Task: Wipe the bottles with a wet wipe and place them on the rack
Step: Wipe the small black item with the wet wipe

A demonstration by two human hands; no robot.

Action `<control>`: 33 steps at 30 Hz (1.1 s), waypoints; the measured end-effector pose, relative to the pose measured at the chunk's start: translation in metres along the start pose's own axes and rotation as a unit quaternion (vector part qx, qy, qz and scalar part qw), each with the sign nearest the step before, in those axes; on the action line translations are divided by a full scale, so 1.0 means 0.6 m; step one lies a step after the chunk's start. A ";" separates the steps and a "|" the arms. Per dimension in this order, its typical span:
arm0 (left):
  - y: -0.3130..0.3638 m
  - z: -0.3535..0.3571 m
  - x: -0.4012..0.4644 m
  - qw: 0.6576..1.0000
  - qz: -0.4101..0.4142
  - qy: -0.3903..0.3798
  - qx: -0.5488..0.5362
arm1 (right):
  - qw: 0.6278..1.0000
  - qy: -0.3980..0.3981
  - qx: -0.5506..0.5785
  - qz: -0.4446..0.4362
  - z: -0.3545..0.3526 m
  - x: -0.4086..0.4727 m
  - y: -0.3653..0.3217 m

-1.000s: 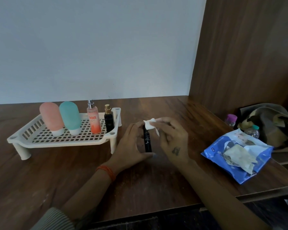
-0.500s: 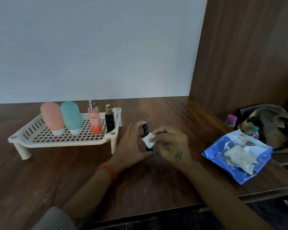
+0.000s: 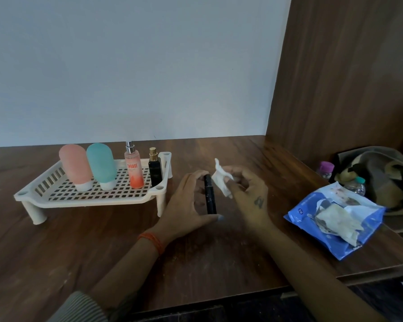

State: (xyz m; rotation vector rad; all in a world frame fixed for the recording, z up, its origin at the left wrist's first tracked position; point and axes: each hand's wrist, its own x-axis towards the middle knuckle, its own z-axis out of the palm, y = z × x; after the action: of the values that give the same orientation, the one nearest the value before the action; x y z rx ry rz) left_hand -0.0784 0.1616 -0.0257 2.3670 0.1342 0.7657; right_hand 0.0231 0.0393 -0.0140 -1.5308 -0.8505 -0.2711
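From my head camera, my left hand [image 3: 186, 205] has its grip round a slim black bottle [image 3: 210, 196], standing it upright on the wooden bench [image 3: 102, 240]: my fingers curl over its top and my thumb lies along the bench by its base. My right hand [image 3: 249, 194] is clenched on a crumpled white wet wipe [image 3: 221, 180], pinched in the fingertips. The wipe sits just right of the bottle's upper part; whether it touches the bottle I cannot tell. An orange thread band [image 3: 153, 240] circles my left wrist, and a striped sleeve [image 3: 79, 307] shows at the lower left.

To my left stands the cream plastic rack [image 3: 91, 198] on its short legs, close beside my left hand. Four bottles stand on its slotted deck in a row: a pink squeeze bottle [image 3: 75, 166] resting on its white cap, a teal squeeze bottle [image 3: 101, 165] just beside it, also cap down, then a clear spray bottle with orange liquid [image 3: 133, 168], and at the right end a small black perfume bottle with a gold cap [image 3: 154, 169].

To my right, near the bench's edge, lies a blue wet wipe packet [image 3: 312, 219], opened, with a wipe [image 3: 335, 217] bunched out of its top. Beyond it, a purple-capped bottle [image 3: 325, 169] and a green-capped clear bottle [image 3: 356, 184] stand beside a rumpled bag [image 3: 382, 177] against the wooden side panel [image 3: 347, 77].
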 end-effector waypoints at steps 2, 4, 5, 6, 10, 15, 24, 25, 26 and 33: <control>-0.002 0.000 0.001 1.000 0.002 0.001 0.000 | 1.000 -0.019 0.014 0.016 -0.003 0.002 -0.002; -0.001 0.002 0.000 1.000 0.008 0.004 -0.003 | 0.996 -0.080 0.022 0.043 0.001 -0.002 -0.004; 0.000 0.002 -0.001 1.000 0.010 0.006 -0.003 | 0.993 -0.100 0.024 0.051 0.004 -0.004 -0.004; 0.001 0.002 -0.001 1.000 0.011 0.007 -0.005 | 0.994 -0.099 0.025 0.050 0.005 -0.005 -0.005; -0.005 0.001 0.002 1.000 -0.001 0.010 -0.013 | 0.988 0.024 -0.069 -0.134 -0.010 -0.002 -0.001; -0.008 0.006 0.001 0.999 0.021 0.023 -0.009 | 0.919 -0.120 -0.194 -0.322 -0.009 -0.018 0.000; -0.010 0.007 0.002 0.999 0.020 0.032 -0.019 | 0.918 -0.125 -0.167 -0.338 -0.015 -0.019 -0.003; -0.009 0.007 0.002 0.999 0.021 0.037 -0.028 | 0.923 -0.104 -0.157 -0.337 -0.012 -0.017 -0.003; -0.008 0.007 0.002 0.998 0.024 0.042 -0.037 | 0.927 -0.072 -0.152 -0.336 -0.007 -0.015 -0.004; -0.010 0.011 0.000 0.997 0.041 0.037 -0.057 | 0.941 -0.137 -0.148 -0.271 0.004 -0.011 0.001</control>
State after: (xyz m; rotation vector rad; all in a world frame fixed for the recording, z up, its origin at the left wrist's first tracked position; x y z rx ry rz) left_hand -0.0743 0.1628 -0.0334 2.2483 0.0222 0.8767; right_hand 0.0181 0.0390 -0.0189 -1.6063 -1.5084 -0.6193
